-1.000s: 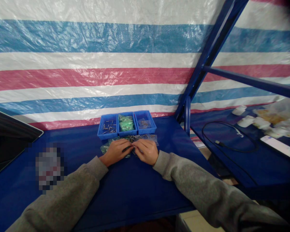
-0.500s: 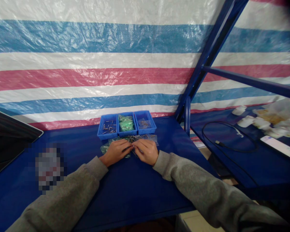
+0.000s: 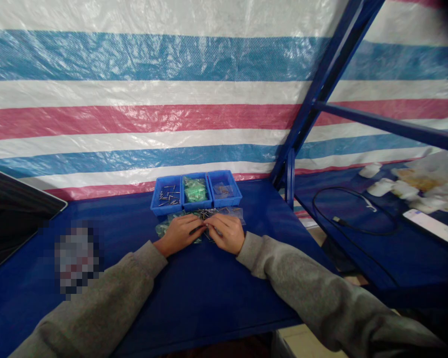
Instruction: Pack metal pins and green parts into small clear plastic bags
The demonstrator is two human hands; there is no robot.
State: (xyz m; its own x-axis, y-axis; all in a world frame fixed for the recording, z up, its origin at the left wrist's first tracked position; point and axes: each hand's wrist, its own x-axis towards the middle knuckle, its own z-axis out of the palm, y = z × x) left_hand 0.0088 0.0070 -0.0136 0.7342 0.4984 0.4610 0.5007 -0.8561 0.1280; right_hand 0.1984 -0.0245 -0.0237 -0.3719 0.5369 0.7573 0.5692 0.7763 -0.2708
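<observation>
My left hand and my right hand meet at their fingertips, both closed in a pinch. What they hold between them is too small and too covered to name. Beneath and just beyond the fingers lies a pile of metal screws. A green plastic bag pokes out beside my left hand, and a clear plastic bag lies beyond my right. Behind stand three joined blue bins: the left bin has loose screws, the middle bin a green bag, the right bin a small clear bag.
A dark screen-like panel leans in at the left, near a blurred-out patch. On the right, past a blue metal frame, another table carries a black cable, a phone and crumpled white items. Striped plastic sheeting hangs behind.
Almost nothing differs. Both hands stay together over the pile, with only a slight shift at the fingertips.
</observation>
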